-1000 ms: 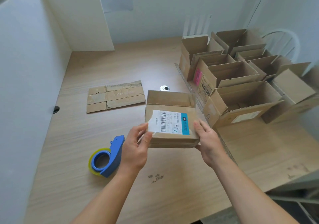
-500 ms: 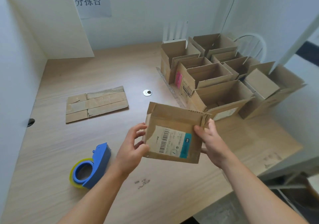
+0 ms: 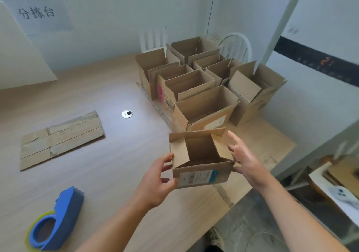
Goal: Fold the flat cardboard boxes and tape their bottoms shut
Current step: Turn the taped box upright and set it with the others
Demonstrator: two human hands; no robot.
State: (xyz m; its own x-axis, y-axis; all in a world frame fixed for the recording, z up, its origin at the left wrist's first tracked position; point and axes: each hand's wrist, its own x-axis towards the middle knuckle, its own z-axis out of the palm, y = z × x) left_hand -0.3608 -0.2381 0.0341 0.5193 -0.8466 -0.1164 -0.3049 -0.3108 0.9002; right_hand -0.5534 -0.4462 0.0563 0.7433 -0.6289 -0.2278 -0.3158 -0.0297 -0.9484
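One open-topped box (image 3: 202, 177), front labelled; left hand (image 3: 155, 185) grips corner, right hand (image 3: 245, 161) presses side open-fingered.

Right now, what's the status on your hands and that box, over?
Left hand grips the box at its left, right hand flat on its right. Box open, flaps raised. Tape dispenser lies untouched; folded boxes close behind.

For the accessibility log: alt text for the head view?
Left hand grips and right hand steadies a small open cardboard box over a wooden table. Assembled boxes stand behind; a flattened box and blue tape dispenser lie left.
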